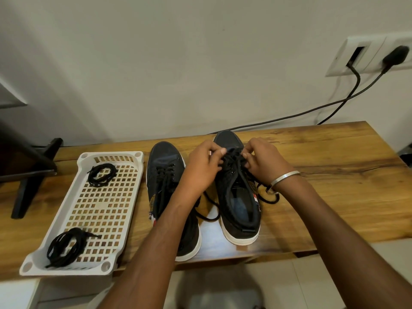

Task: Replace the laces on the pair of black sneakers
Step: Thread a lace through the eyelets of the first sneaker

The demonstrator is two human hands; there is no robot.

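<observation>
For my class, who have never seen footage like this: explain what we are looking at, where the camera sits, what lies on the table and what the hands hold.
There is no machine; a person wears one camera on the head, looking down at both hands. On the wooden table stand two black sneakers. The left hand and right hand pinch the lace of the right sneaker near its toe. The left sneaker is still laced. A white basket holds two coiled black laces.

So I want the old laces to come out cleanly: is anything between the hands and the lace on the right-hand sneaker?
Nothing visible is. The left hand and the right hand are already on the lace near the toe end of the right sneaker, fingers pinching it.
</observation>
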